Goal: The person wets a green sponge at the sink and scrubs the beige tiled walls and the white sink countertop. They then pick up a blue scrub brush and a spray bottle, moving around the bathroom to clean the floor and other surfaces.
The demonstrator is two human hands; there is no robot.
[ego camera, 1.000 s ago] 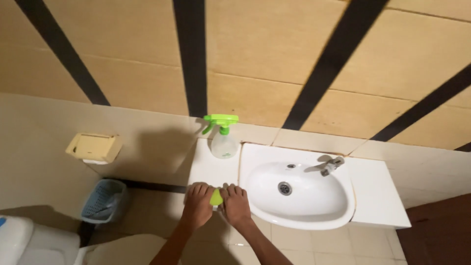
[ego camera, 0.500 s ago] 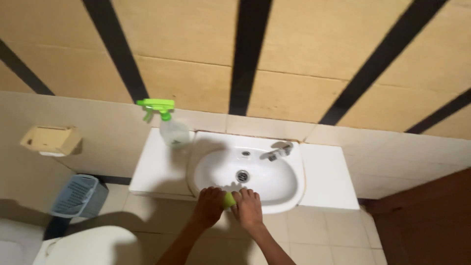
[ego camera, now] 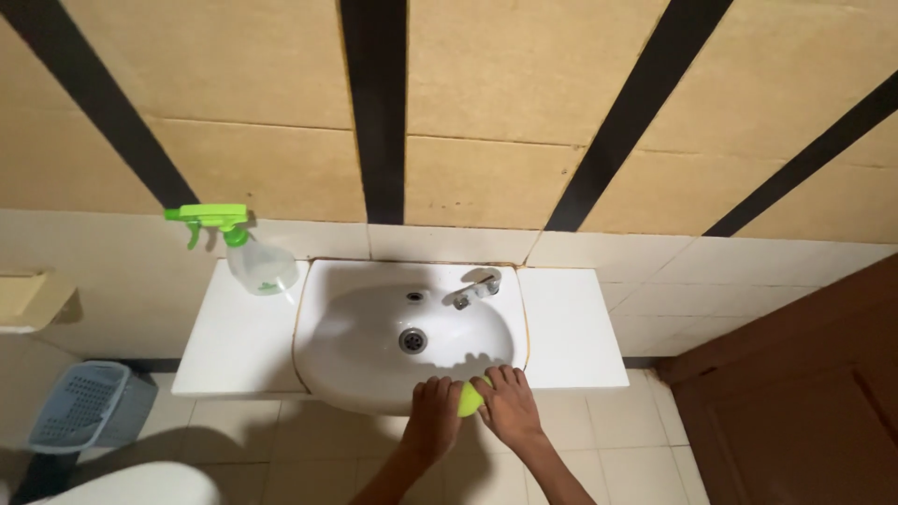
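Note:
A white oval sink (ego camera: 355,337) is set into a white counter (ego camera: 234,346) against a tiled wall. My left hand (ego camera: 435,411) and my right hand (ego camera: 508,407) rest side by side on the sink's front rim. Between them they press a yellow-green sponge (ego camera: 470,397) against the rim. The drain (ego camera: 412,340) lies in the middle of the basin, and a chrome tap (ego camera: 472,290) sits at its back right.
A clear spray bottle with a green trigger (ego camera: 245,252) stands at the counter's back left. A blue-grey basket (ego camera: 84,404) sits on the floor at left, near a white toilet (ego camera: 131,484). A brown wooden door (ego camera: 804,393) is at right. A beige holder (ego camera: 28,299) hangs on the left wall.
Both hands with the sponge have slid right along the sink's front edge, from the counter's left part to the rim's right front. The view has followed to the right.

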